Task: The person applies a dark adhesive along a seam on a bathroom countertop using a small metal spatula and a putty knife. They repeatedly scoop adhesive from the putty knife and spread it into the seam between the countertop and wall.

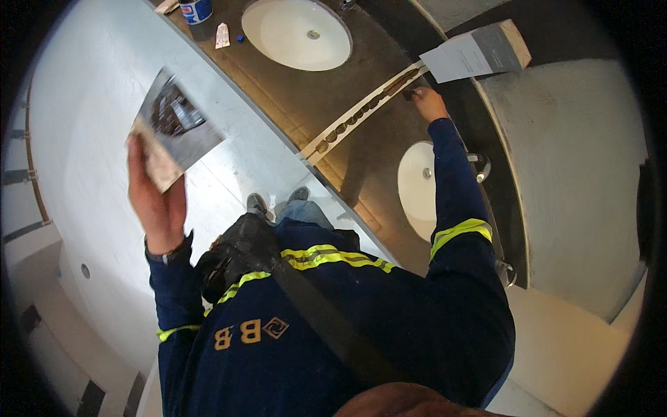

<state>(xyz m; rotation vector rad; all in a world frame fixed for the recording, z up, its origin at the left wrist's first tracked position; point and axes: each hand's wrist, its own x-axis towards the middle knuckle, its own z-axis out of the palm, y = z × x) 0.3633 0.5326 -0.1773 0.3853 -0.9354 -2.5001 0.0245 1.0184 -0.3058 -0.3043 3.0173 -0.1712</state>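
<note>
My left hand [156, 205] grips a flat square board [203, 142] by its tan corner. A smear of dark paste [170, 111] lies on the board. My right hand [429, 104] reaches over the brown stone countertop [361, 156] and pinches a small dark flat piece [410, 94], whose kind is hard to tell. Beside it, two pale strips of masking tape [319, 154] run across the counter with a narrow band between them. Dark dabs of paste [351, 123] follow that band, spread more evenly toward its far end.
Two white oval basins, one far [295, 31] and one near [417, 187], are set in the counter. A blue can [196, 10], a crumpled tube [221, 36] and a blue cap [240, 38] sit at the far left. A grey-and-white box [479, 52] stands behind the tape; chrome taps [479, 167] line the back.
</note>
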